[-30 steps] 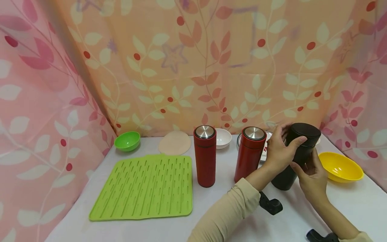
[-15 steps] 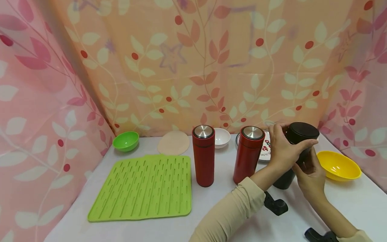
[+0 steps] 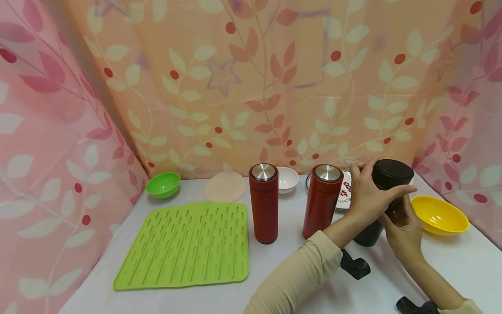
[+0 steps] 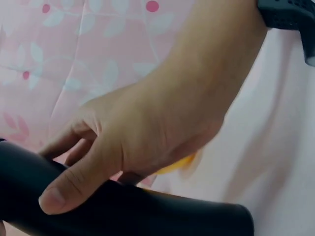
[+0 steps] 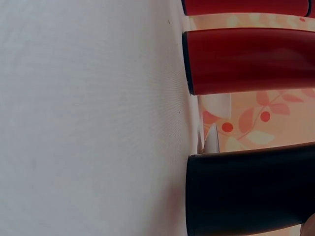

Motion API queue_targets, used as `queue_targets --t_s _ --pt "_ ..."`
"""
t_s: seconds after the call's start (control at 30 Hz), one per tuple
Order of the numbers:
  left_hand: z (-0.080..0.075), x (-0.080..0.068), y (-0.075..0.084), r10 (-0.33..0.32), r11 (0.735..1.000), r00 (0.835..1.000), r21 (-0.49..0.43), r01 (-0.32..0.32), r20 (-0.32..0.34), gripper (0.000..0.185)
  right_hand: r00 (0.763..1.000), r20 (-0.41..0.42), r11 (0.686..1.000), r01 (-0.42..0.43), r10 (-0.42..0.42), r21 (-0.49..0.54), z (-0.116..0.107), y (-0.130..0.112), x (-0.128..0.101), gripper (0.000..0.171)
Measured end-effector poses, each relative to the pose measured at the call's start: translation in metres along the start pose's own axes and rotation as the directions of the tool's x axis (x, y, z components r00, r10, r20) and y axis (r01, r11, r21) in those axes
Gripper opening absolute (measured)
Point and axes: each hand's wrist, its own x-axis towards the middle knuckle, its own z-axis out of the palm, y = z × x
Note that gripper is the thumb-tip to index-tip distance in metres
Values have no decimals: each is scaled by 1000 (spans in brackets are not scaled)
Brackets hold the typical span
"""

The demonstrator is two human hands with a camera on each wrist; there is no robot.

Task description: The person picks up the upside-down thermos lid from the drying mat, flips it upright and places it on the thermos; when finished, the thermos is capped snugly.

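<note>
1. Your left hand [image 3: 366,196] has its grip curled round the upper part of the black flask [image 3: 386,183], thumb across the front.
2. Your right hand [image 3: 404,229] holds the flask's body lower down, fingers wrapped on it.
3. The flask stands on the table [image 3: 462,266], tilted slightly, between the nearer red flask [image 3: 323,200] and the yellow bowl [image 3: 439,216].

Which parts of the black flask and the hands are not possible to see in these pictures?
- Black flask: middle hidden in head view by left hand and right hand.
- Right wrist view: right hand cut off at the edge.
- Left wrist view: flask lid outside the frame.
</note>
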Motion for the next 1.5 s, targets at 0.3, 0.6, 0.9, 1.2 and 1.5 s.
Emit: queue_targets --t_s 0.3,0.6,0.9,1.2,1.5 --pt "-9 5 -7 86 990 993 -123 -76 80 55 999 28 999 16 -17 35 2 -13 1 85" --pt "-3 0 -8 37 992 997 -125 -28 69 62 1000 29 1000 7 -6 -23 -3 0 -1 86" --pt "0 -1 -5 63 997 997 -36 -62 33 60 1000 7 1000 7 -6 -26 -3 3 -3 86" --pt "-5 -1 -12 72 991 992 -117 -60 102 57 999 43 1000 14 -15 23 -3 2 -4 85" --pt "0 1 -3 29 999 1000 -46 -29 -2 63 1000 9 999 -7 7 -36 0 -3 0 86"
